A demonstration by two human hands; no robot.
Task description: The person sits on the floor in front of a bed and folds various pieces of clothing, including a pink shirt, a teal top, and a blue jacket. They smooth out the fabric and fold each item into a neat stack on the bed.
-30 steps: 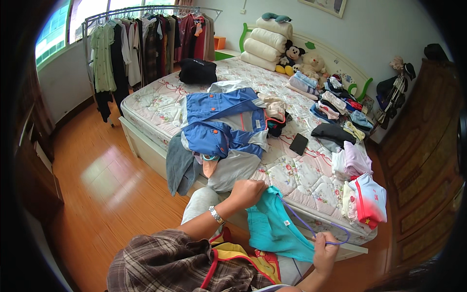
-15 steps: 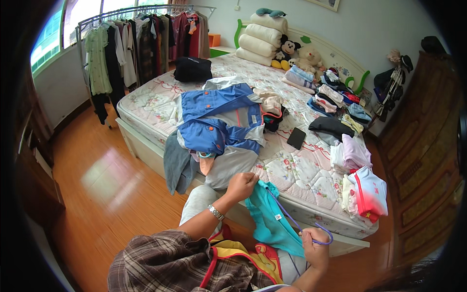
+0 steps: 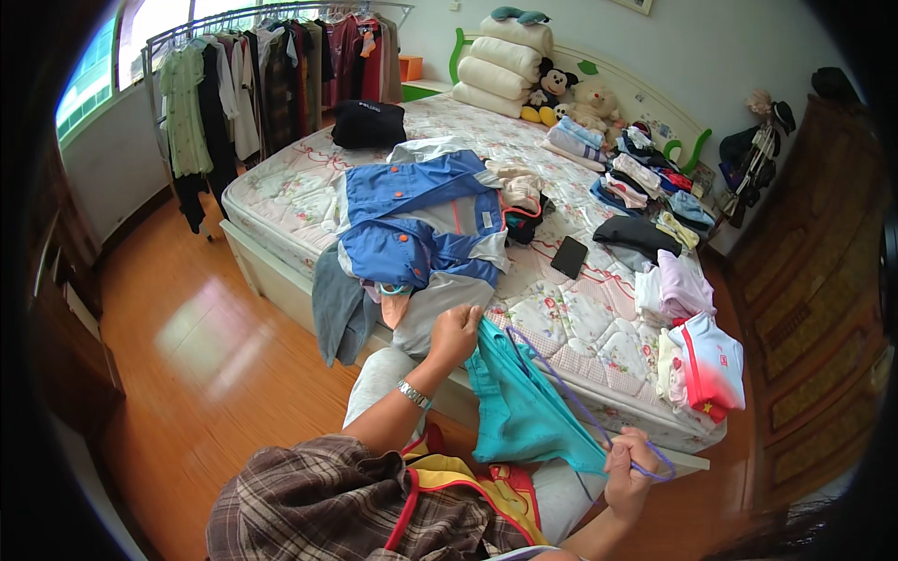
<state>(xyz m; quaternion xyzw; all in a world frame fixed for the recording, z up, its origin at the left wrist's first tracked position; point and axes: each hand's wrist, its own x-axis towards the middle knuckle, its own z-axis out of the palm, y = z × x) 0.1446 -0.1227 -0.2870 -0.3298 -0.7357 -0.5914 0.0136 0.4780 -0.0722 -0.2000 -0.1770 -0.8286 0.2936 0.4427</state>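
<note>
A teal garment is stretched between my hands over my lap, at the bed's near edge. My left hand is closed on its upper left corner. My right hand is closed around a thin purple clothes hanger, near its hook. The teal cloth reaches to the right fingers; whether they pinch it too, I cannot tell. One arm of the hanger runs up along the cloth toward the left hand; the rest is partly hidden. Beyond the left hand, a blue and grey jacket lies spread over other clothes on the bed.
On the floral mattress lie a black phone, folded clothes at the right, and a black garment. Rolled white bedding and plush toys sit by the headboard. A full clothes rack stands at the back left.
My right hand has moved right and slightly down with the hanger, and my left hand has risen a little. The teal garment is now pulled wider and flatter between them.
</note>
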